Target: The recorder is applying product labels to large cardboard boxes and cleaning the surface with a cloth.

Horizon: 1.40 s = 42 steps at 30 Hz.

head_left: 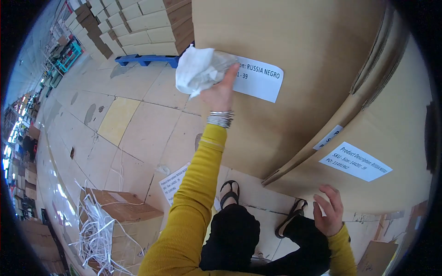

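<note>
My left hand point(221, 93) is closed round a crumpled white cloth point(195, 71). The cloth is at the left edge of a large upright cardboard sheet point(294, 41), beside a white printed label point(260, 80) that the hand partly covers. Low on the right, my right hand point(329, 211) holds nothing, its fingers apart and loosely curled. It is just below another brown cardboard panel point(396, 138), which carries its own white label point(357, 162). Between the two panels a narrow label point(328, 137) shows on a folded edge.
Flat cartons point(152, 23) are stacked on a blue pallet point(147, 60) at the back left. Near my left leg stands an open box point(133, 230) spilling white plastic strapping point(99, 234). A printed label sheet point(174, 183) lies on the tiled floor, and a carton point(377, 257) sits at lower right.
</note>
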Tool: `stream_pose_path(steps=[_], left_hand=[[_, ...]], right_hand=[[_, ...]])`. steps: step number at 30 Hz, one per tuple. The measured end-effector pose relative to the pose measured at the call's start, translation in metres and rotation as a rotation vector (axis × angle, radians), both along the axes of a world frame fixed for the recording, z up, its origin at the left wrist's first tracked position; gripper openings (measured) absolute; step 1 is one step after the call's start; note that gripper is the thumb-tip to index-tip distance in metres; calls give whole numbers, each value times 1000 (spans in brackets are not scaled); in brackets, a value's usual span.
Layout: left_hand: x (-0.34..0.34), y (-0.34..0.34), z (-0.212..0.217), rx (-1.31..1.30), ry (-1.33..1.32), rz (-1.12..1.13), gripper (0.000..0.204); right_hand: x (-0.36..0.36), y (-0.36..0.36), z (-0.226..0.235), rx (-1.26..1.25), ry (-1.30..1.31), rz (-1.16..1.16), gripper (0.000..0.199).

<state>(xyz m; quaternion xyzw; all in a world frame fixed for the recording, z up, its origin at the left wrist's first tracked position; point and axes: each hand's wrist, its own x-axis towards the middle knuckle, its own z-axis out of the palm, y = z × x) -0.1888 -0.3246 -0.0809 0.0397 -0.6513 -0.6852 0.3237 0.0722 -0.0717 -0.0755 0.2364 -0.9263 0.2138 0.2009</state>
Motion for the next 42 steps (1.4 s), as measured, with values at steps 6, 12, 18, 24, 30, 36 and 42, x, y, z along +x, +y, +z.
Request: stream_pose_path(steps=[6,12,18,24,30,36,42], left_hand=[[-3,82,-27,-294,509,-135,57],[-21,11,-31,-337,434,-436,47],[-53,-81,-35,-236,176,-31,44],[1,10,-95,-186,158,-208,50],[-9,60,-31,-758,637,56,40],[-39,-41,-4,-187,330,153,40],[-12,19,-16,-291,351,-1,37]], right_hand=[[-3,-4,-19,-75,-143,-32,31],[-9,-14,-5,-41,-134,4,29],[3,-10,3,-113,-126,-101,25],[4,-11,10,-167,-68,-83,24],[-2,-27,10,-109,-127,33,24],[0,-18,19,-149,-98,-68,25],[-1,-28,17,-165,-100,52,25]])
